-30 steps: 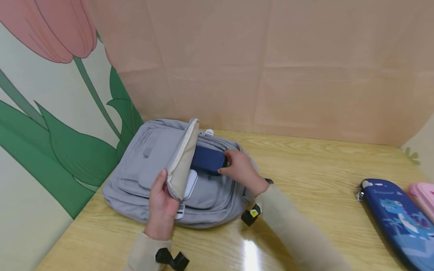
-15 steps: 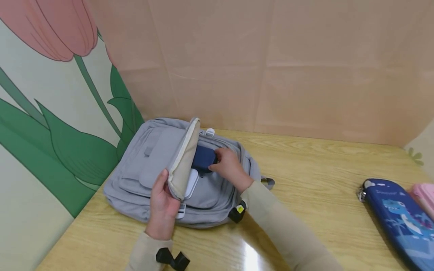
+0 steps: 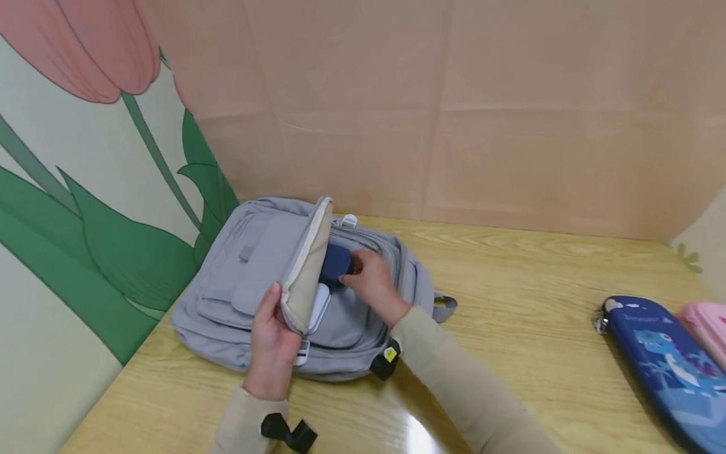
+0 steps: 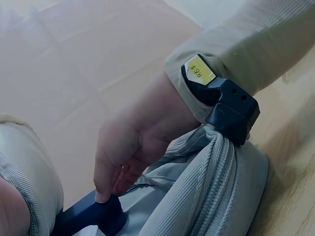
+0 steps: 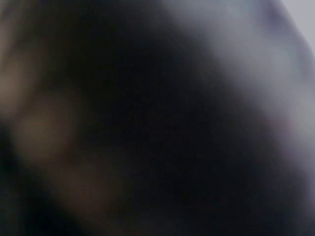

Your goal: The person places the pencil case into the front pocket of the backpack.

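A grey backpack (image 3: 255, 252) lies on the table with its front pocket unzipped. My left hand (image 3: 273, 343) holds the lifted pocket flap (image 3: 306, 271) by its lower corner, thumb on the outside. With thumb and fingers my right hand (image 3: 374, 284) grips the near end of a dark blue case (image 3: 336, 265), whose far part is hidden under the flap. A white rounded flat thing (image 3: 320, 308) sticks out of the pocket beside it. In the left wrist view the right hand's fingertips press on the blue case (image 4: 93, 216). The right wrist view is dark and blurred.
To the right on the wooden table (image 3: 510, 302) lies a blue dinosaur-print pencil case (image 3: 663, 359), with a pink case (image 3: 706, 325) beside it. A pinkish-brown sheet (image 3: 454, 113) hangs behind the table. A wall with painted tulips (image 3: 113, 189) stands at the left.
My right hand has moved left with the blue case, and more of the case is now under the flap. The left hand stays at the flap.
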Demonstrator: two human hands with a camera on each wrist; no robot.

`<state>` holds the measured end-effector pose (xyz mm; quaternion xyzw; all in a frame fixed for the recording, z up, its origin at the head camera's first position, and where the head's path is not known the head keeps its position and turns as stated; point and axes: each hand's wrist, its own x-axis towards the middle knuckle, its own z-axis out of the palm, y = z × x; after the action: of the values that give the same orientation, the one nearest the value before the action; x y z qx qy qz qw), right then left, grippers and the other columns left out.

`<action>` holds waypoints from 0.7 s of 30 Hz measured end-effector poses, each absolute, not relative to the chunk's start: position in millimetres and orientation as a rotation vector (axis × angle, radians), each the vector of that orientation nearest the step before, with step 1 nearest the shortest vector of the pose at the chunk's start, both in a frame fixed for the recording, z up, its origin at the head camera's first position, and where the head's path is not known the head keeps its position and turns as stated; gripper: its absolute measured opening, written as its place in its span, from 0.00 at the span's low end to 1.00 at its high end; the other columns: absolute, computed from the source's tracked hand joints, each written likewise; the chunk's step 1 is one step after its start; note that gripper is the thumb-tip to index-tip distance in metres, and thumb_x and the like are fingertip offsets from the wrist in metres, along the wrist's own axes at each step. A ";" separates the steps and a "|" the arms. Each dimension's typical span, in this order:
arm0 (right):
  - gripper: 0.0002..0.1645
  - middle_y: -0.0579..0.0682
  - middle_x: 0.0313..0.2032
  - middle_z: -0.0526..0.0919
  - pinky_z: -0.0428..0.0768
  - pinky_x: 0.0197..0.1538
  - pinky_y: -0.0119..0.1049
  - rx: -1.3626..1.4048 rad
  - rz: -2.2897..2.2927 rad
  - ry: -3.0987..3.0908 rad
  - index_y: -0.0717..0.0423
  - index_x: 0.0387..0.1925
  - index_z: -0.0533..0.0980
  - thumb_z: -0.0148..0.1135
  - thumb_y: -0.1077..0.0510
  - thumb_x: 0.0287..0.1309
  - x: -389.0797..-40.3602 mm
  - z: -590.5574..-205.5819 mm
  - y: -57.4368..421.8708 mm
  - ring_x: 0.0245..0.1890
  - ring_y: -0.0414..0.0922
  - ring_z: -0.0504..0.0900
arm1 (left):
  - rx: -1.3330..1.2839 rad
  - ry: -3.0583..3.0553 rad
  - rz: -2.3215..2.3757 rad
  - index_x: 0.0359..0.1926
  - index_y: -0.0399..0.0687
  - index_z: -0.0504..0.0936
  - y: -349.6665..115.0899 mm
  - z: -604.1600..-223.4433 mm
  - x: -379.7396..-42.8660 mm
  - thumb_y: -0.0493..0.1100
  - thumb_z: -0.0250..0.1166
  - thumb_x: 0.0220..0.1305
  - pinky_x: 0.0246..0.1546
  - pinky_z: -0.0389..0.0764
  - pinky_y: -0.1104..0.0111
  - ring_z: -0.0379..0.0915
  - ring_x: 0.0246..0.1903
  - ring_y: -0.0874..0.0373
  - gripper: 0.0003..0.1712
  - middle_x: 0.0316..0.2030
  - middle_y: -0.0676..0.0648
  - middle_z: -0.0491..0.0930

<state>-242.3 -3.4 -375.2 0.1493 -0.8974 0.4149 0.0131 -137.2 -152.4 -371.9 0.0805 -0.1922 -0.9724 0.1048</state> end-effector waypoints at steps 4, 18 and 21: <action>0.34 0.58 0.43 0.77 0.75 0.44 0.44 0.562 1.251 -2.774 0.63 0.59 0.69 0.68 0.58 0.49 -240.9 -378.0 -3.4 0.41 0.50 0.75 | 0.234 -0.576 -2.863 0.24 0.45 0.79 -151.8 -372.9 -137.6 0.39 0.62 0.61 0.35 0.79 0.72 0.81 0.31 0.59 0.09 0.27 0.48 0.84; 0.34 0.61 0.53 0.75 0.75 0.54 0.42 0.532 1.674 -2.650 0.63 0.61 0.66 0.64 0.64 0.52 -240.7 -391.9 -1.3 0.52 0.53 0.77 | 0.189 -0.578 -2.889 0.26 0.44 0.80 -154.1 -375.6 -137.7 0.39 0.54 0.67 0.38 0.78 0.71 0.81 0.32 0.59 0.13 0.29 0.48 0.84; 0.33 0.59 0.54 0.75 0.74 0.55 0.42 0.462 1.757 -2.645 0.60 0.62 0.66 0.63 0.62 0.54 -237.2 -393.2 6.3 0.53 0.51 0.76 | 0.197 -0.582 -2.898 0.27 0.44 0.80 -153.9 -377.2 -136.5 0.40 0.52 0.68 0.38 0.78 0.71 0.81 0.33 0.58 0.15 0.30 0.48 0.84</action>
<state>-237.2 6.3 -393.2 0.1438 -0.8237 0.5474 -0.0336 -136.5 -153.9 -377.2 0.0662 -0.1958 -0.9743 0.0895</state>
